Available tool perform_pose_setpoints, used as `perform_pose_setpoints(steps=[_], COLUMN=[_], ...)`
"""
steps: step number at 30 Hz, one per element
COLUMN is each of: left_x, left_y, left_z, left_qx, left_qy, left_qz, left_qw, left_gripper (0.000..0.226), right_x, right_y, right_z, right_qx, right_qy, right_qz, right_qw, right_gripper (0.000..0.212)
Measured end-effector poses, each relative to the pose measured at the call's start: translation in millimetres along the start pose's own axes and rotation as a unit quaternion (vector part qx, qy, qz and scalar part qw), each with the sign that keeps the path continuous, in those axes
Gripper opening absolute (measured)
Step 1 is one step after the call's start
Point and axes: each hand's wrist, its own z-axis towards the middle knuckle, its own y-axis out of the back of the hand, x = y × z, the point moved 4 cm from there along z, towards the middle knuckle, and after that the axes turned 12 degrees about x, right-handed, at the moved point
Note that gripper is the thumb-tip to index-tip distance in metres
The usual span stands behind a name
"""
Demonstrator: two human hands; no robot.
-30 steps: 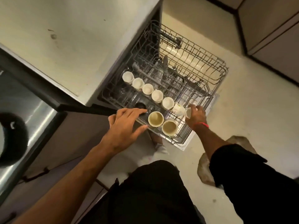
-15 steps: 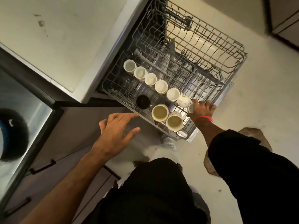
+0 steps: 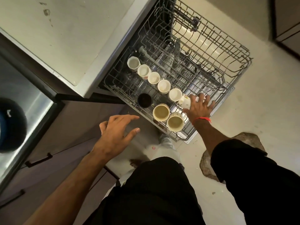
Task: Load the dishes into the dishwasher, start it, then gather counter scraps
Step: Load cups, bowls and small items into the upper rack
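Observation:
The wire dishwasher rack [image 3: 233, 51] is pulled out over the floor. A diagonal row of several white cups [image 3: 154, 77] stands in it, with a dark cup [image 3: 144, 100] and two larger cream mugs [image 3: 168, 117] nearer the front edge. A patterned white cup [image 3: 185, 101] lies tilted at the end of the row. My right hand [image 3: 198, 108] hovers over that end with fingers spread, holding nothing. In front of the rack, my left hand [image 3: 116, 135] hangs empty in the air, fingers relaxed.
The pale counter [image 3: 68, 34] sits above the dishwasher at the left. A steel sink [image 3: 24, 101] with a dark round pan [image 3: 11, 125] is at the far left. Dark drawers [image 3: 48, 159] run below. A stone-like object [image 3: 243, 143] lies on the floor at the right.
My right hand has let go of the small cup and spread its fingers above the rack. My left hand has drawn back from the rack's front edge.

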Motion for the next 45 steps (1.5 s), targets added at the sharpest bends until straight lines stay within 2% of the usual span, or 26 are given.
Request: perform_pose_setpoints(steps=[3,7,14,18,25,28,33,37,45], left_x=[-0.2,1.7,16.8,22.0,14.5,14.6,18.9,19.0,20.2], left_y=[-1.8,-3.8,-11.3,-16.4,-20.1,-19.5,-19.1,-21.2,-17.5], left_z=[-1.0,-4.5,-16.6,-22.3,-22.1,-23.2,-26.6,-28.6,-32.0], left_qx=[0.001,-0.004,-0.008,-0.006,-0.001,-0.003,-0.009,-0.004,-0.020], left_qy=[-0.001,-0.003,0.040,0.054,0.041,0.045,0.055,0.056,0.060], left_qz=[-0.004,-0.013,-0.027,-0.033,-0.046,-0.046,-0.053,-0.053,-0.062], left_qw=[1.000,1.000,0.999,0.998,0.998,0.998,0.997,0.997,0.996], left_gripper=[0.038,0.036,0.035,0.035,0.035,0.035,0.035,0.035,0.034], right_x=[19.4,26.8,5.1,1.5,0.8,1.2,1.8,8.2,23.1], right_y=[3.4,2.2,-11.6,-10.4,-6.7,-7.8,-7.5,-3.3,9.9], right_z=[11.6,25.9,21.0,21.5,22.2,15.5,5.3,8.9,22.5], right_qx=[0.059,0.095,0.084,0.071,0.083,0.065,0.022,0.040,0.065], right_qy=[0.053,0.055,0.033,0.076,0.129,0.137,0.143,0.138,0.143], right_qz=[-0.018,0.027,0.021,0.017,-0.052,-0.062,-0.053,-0.054,-0.083], right_qw=[0.997,0.994,0.996,0.994,0.987,0.986,0.988,0.988,0.984], right_gripper=[0.080,0.083,0.072,0.068,0.070,0.070,0.058,0.072,0.054])
